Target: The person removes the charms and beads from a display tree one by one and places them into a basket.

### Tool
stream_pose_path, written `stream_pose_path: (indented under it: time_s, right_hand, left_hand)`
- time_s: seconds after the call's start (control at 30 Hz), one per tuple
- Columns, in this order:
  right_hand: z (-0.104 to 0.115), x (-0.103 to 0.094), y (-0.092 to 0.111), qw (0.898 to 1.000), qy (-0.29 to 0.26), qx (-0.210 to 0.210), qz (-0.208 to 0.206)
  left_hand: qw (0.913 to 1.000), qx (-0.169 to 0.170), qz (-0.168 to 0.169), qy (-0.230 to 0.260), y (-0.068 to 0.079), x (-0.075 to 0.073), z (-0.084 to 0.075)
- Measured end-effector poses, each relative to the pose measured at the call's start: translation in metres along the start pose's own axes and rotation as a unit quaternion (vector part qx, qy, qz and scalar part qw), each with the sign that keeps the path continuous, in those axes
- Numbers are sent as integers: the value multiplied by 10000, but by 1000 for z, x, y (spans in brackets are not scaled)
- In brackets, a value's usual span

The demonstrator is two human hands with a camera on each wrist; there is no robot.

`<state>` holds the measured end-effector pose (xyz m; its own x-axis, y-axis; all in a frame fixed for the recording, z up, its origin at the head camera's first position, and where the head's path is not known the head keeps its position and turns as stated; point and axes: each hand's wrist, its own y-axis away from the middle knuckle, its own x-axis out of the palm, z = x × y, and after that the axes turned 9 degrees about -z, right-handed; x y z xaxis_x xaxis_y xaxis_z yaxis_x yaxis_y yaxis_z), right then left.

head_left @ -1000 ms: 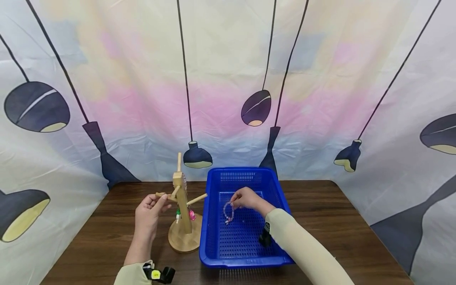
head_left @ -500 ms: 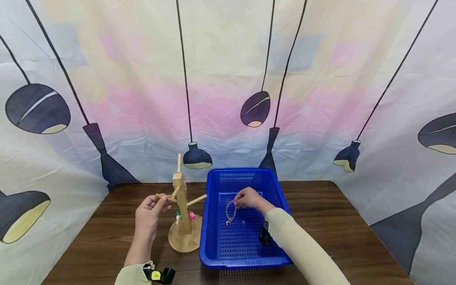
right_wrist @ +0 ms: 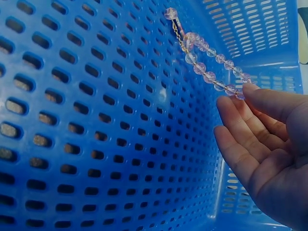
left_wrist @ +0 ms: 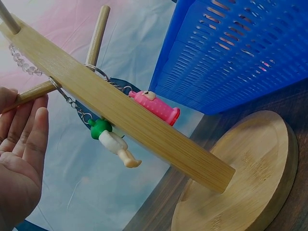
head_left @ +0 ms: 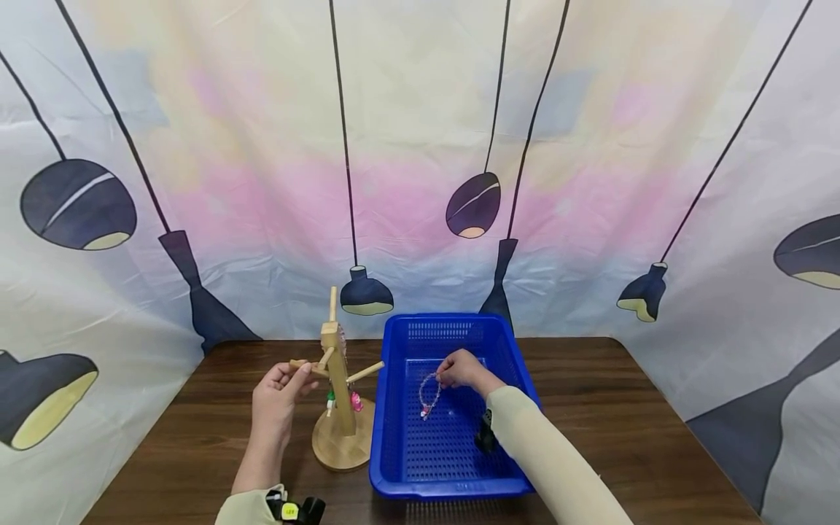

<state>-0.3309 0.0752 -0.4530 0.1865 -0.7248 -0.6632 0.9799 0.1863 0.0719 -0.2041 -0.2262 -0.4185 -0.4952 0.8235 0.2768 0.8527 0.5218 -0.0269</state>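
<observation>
My right hand (head_left: pixel 461 370) pinches a beaded bracelet (head_left: pixel 429 392) of clear pinkish beads above the floor of the blue basket (head_left: pixel 377 467). In the right wrist view a small charm on a gold chain (right_wrist: pixel 179 36) dangles from its far end. With thumb and fingers my left hand (head_left: pixel 278 394) grips a left-side peg (left_wrist: pixel 36 92) of the wooden stand (head_left: pixel 341 390). From the stand hang a keychain with a green-and-white figure (left_wrist: pixel 113 142) and a pink keychain figure (left_wrist: pixel 156 107). Another clear bead bracelet (left_wrist: pixel 24 62) loops near the stand's top.
The stand's round base (head_left: pixel 337 445) rests on the dark wooden table (head_left: pixel 184 430), close beside the basket's left wall. A bare peg (head_left: pixel 365 372) reaches right toward the basket rim. A patterned cloth (head_left: pixel 420 109) hangs behind the table.
My right hand has shifted slightly right with the bracelet, still over the basket. The left hand keeps its hold on the peg. The whole head view has tilted a little.
</observation>
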Motion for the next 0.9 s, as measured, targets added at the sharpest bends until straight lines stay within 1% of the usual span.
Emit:
stream_pose_path:
  time_s: [0.17, 0.53, 0.8, 0.9]
  right_hand:
    - [-3, 1, -2, 9999, -28, 66, -92]
    - [-8, 6, -6, 9994, 120, 307, -99]
    - [-13, 8, -9, 9990, 296, 266, -191]
    - [-15, 9, -10, 9989, 273, 293, -232]
  left_hand:
    - [10000, 29, -10, -22, 0, 1, 0]
    - [10000, 66, -35, -39, -1, 0, 1]
    - [10000, 57, -20, -1, -2, 0, 2]
    - [10000, 28, -25, 31, -2, -1, 2]
